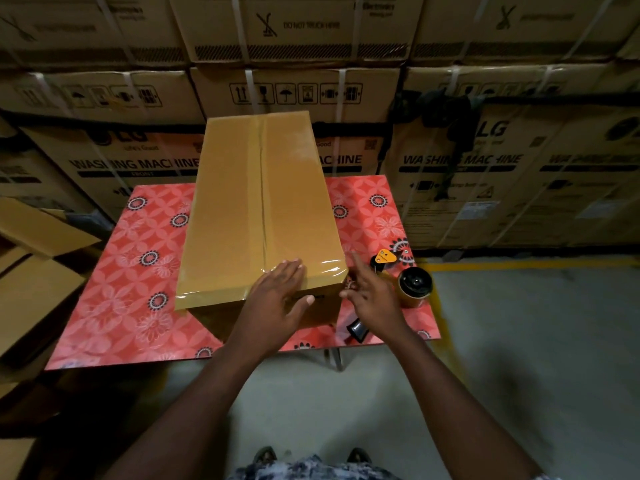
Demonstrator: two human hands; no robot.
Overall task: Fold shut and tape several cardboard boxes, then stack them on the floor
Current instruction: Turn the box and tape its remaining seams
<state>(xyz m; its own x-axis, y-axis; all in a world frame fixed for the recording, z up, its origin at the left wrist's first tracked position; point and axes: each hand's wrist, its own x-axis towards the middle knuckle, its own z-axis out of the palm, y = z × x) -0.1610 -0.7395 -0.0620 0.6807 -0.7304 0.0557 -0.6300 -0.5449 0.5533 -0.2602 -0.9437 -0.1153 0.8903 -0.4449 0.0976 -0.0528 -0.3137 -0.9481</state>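
Note:
A long brown cardboard box (256, 202) lies on the red flowered table (131, 278), its flaps folded down. Clear tape runs along the centre seam and across the near edge. My left hand (280, 299) lies flat on the near end of the box top, fingers straight, pressing the tape. My right hand (370, 292) hovers beside the box's near right corner, fingers spread, holding nothing. A tape dispenser (384, 259) with an orange guard and a brown tape roll (414, 285) lies on the table just right of that hand; its black handle (358, 329) shows under my wrist.
Other cardboard boxes (38, 271) with open flaps sit on the left beside the table. A wall of large washing machine cartons (485, 161) rises behind. Grey floor with a yellow line (519, 263) extends to the right.

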